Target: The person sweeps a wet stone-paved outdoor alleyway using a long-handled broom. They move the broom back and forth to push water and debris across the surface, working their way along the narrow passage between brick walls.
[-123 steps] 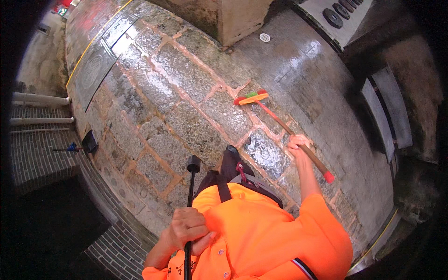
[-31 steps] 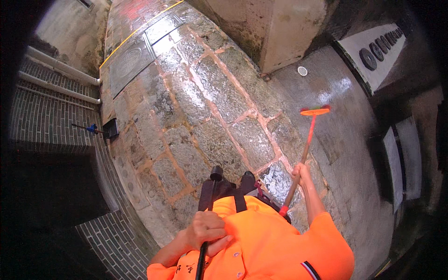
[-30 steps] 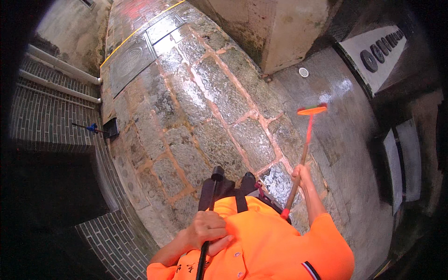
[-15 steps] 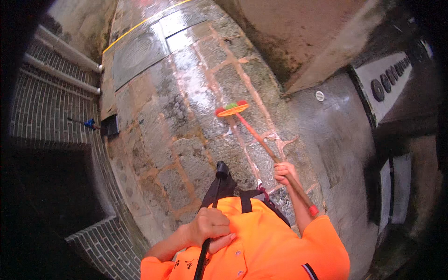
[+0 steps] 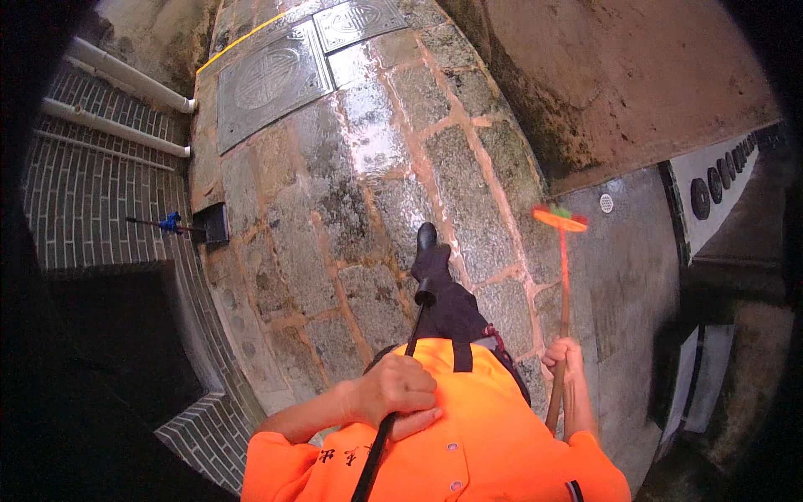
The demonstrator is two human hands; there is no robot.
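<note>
My left hand is closed round a slim black pole held in front of my orange shirt. The pole runs from the lower edge up to a dark cylinder-shaped end above my thigh. My right hand grips the wooden handle of a long-handled scrubbing brush. Its orange head, with red and green bristles, is out to the right, near the paving's edge. I cannot tell whether the bristles touch the ground. One black boot steps forward on the wet stones.
Wet stone paving stretches ahead, with patterned metal covers and a yellow line. A dustpan with something blue on its handle is by the brick wall. A round drain cover lies at right, beside a reddish-brown wall.
The brush has swung to the right from over the middle of the paving, its handle now nearer upright in view. My boot has come forward. Both hands keep their grips.
</note>
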